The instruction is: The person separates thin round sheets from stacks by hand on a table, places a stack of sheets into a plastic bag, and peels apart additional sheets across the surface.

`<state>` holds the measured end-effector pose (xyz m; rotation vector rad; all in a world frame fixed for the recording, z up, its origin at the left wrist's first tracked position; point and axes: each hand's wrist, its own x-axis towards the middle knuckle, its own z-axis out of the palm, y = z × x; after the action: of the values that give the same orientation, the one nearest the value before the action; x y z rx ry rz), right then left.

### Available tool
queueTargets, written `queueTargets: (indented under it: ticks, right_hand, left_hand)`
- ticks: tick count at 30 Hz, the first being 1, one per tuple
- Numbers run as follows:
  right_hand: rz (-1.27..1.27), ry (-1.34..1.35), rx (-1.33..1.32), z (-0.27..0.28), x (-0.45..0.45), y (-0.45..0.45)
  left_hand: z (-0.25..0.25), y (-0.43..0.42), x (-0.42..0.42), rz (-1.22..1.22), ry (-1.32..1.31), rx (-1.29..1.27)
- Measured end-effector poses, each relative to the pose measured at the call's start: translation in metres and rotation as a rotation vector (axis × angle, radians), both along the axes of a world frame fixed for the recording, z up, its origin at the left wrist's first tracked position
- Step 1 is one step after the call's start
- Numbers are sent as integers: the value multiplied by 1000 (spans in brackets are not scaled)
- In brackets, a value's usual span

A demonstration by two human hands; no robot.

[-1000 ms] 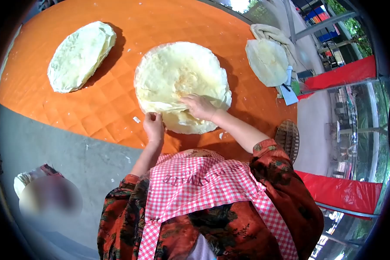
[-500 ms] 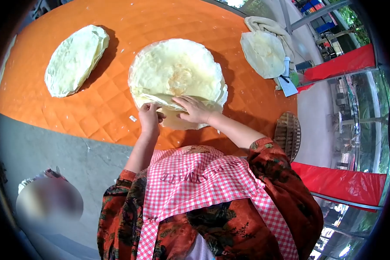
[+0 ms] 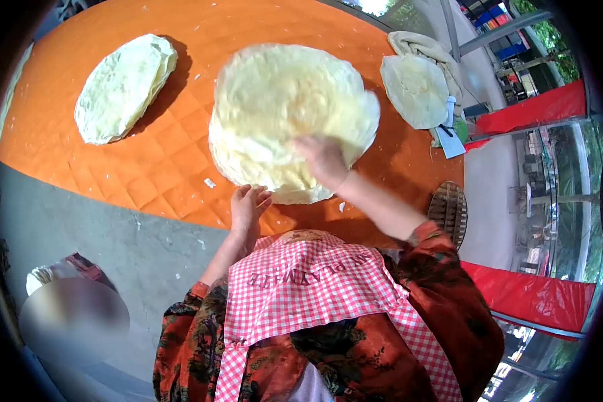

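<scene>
A thick pile of flatbreads (image 3: 285,177) lies mid-worktop (image 3: 134,171), close to the near edge; its upper layer (image 3: 295,87) sits askew, toward the far edge and the right. The layers look thin and brittle, so uneven pressure or a quick tug from the right hand (image 3: 321,161) could crack or crease the top one, and a sideways push could leave the pile out of line. Pale scraps (image 3: 210,182) left of the pile suggest that rims flake readily.

The right hand's grip is blurred over the upper layer's near part; whether it pinches a rim or merely presses, I cannot tell. The left hand (image 3: 250,203) has its grip loosely curled, part open, fingertips at the pile's near-left rim; any hold there is unclear. Another pile (image 3: 124,94) lies toward the worktop's far-left corner, well apart.
</scene>
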<state>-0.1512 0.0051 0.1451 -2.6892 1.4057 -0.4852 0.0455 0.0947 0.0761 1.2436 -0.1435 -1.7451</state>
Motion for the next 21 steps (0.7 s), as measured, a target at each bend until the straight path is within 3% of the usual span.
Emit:
queueTargets:
  ticks: [2,4,5,6,8,10,14,15,19,20,21]
  right_hand:
    - [24,-28,-15,-61,-3,10]
    - [52,-135,-143,-73,4,16]
    - [-83,-149,114,-76,1,10]
    - [-227,-160,374,-50,4,2]
    - [-318,-173,603,-27,-19,-32]
    - [-258,-202,508,-2,-47,-88]
    - [-243,-238,320,97,-43,-126]
    - [-252,-211,306,108,-45,-136]
    - [-365,-234,342,120,-50,-146]
    - [-322,-223,294,106,-60,-157]
    - [-292,-224,278,99,-65,-159]
  left_hand:
    - [-4,-2,1,-22,-4,-4]
    - [-5,5,0,5,-89,-37]
    - [-4,7,-1,16,-132,-54]
    - [1,8,1,33,-71,-41]
    - [23,10,-2,-65,-155,-199]
    - [21,7,-14,-127,-226,-439]
    - [4,-39,-41,-247,-818,-854]
    - [-14,-54,-48,-405,-845,-774]
    - [-60,-104,-126,-333,-738,-633]
    - [-75,-116,-141,-390,-898,-648]
    - [-86,-122,-153,-385,-845,-543]
